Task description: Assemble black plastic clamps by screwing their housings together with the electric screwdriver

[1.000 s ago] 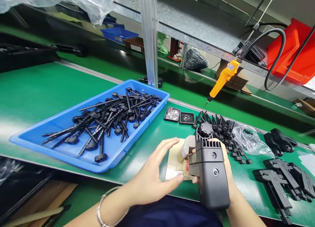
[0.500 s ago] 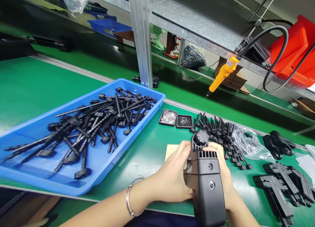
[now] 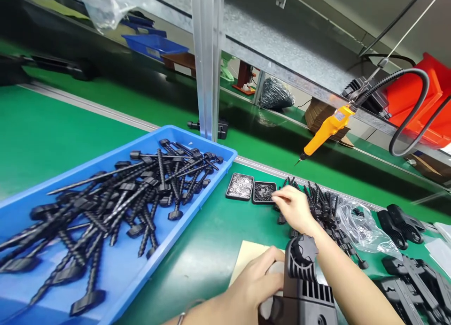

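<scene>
My left hand [image 3: 252,280] is wrapped round a black plastic housing [image 3: 315,297] with a round ridged knob [image 3: 305,249] at its top end. The housing stands at the bottom of the view, its lower part cut off. My right hand [image 3: 294,207] reaches past it to a small black tray [image 3: 262,203] of tiny dark parts that look like screws. Its thumb and forefinger are pinched at the tray's right edge; whatever they may hold is too small to make out. Left of this tray sits another small tray [image 3: 237,197] with shiny washer-like pieces.
A large blue bin [image 3: 176,243] of black threaded rods fills the left. An orange electric screwdriver [image 3: 327,130] hangs above the bench. More rods [image 3: 324,205], a plastic bag [image 3: 364,226] and black housings [image 3: 405,287] lie to the right. A metal post [image 3: 207,62] rises behind.
My right hand has let go of the housing and moved up and away to the tray of tiny dark parts. My left hand still holds the housing, now lower in view.
</scene>
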The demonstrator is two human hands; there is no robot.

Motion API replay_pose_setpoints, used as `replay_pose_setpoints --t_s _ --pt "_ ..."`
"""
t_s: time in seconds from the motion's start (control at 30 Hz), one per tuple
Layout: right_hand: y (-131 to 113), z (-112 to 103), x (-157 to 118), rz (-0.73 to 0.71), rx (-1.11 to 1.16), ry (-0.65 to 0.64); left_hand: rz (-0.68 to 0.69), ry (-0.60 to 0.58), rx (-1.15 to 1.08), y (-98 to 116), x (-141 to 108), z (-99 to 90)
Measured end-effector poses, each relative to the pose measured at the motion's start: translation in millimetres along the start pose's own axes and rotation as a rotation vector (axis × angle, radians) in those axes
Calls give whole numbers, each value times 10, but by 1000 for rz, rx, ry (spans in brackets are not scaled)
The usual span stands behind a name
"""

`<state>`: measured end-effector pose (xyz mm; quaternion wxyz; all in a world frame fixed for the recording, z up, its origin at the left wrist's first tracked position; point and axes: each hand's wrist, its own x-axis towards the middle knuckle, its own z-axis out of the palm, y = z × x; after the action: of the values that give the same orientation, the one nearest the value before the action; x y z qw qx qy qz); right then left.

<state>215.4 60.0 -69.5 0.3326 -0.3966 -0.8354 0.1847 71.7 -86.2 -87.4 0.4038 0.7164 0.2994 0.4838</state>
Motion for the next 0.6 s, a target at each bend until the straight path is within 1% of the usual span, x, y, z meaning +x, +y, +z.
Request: replay_pose_setpoints --t_s 0.07,0.13,0.2,0.27,0.33,0.4,0.5,0.6 --pt "6 401 326 -59 -78 -90 -9 31 2 -32 -14 41" --pt "2 756 576 -84 -141 -165 13 25 -6 -63 -30 56" --pt "22 1024 739 -72 -185 -207 79 8 -33 -92 -47 49" --pt "73 1193 819 -43 -204 -222 139 -4 -62 -119 -65 33" --pt "138 1274 839 -9 -201 -229 153 -20 -84 -139 -83 21" --pt "192 1287 829 26 -180 -238 156 -32 -98 -145 -98 22" --pt "220 1235 820 91 -123 -240 193 -2 -108 -118 -105 41" --pt "168 1140 836 162 -42 -197 199 57 -82 -70 -91 59"
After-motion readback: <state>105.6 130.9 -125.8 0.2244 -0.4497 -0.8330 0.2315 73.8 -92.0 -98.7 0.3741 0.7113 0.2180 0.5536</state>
